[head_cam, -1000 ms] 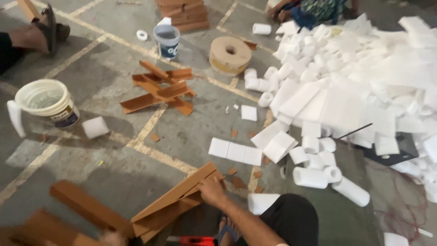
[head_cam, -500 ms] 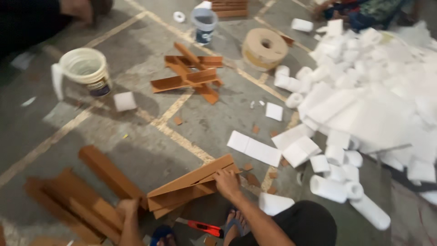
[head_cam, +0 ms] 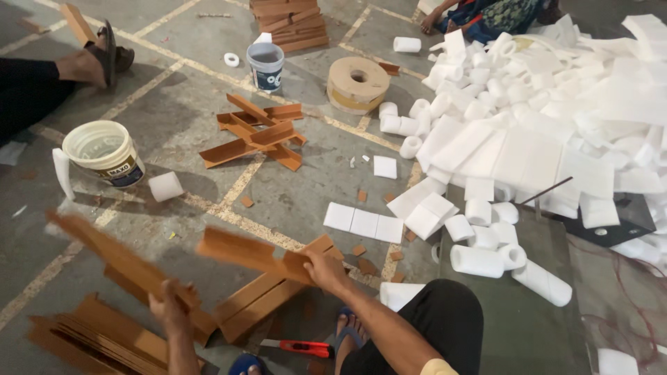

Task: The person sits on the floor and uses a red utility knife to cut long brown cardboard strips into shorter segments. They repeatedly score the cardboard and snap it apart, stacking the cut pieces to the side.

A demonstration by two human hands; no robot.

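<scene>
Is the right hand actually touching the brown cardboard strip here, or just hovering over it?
Touching. The head view shows the right hand closed around the end of the brown cardboard strip, fingers wrapped over its edge, no gap visible.

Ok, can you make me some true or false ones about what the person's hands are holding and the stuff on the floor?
1. The right hand holds a brown cardboard strip. True.
2. The left hand is empty. False: it grips another cardboard strip, blurred.
3. The red utility knife lies on the floor near the person's foot. True.
4. The white bucket stands on the foam pile. False: it stands on the bare concrete floor, far left of the pile.
5. The foam pieces are blue. False: white.
</scene>
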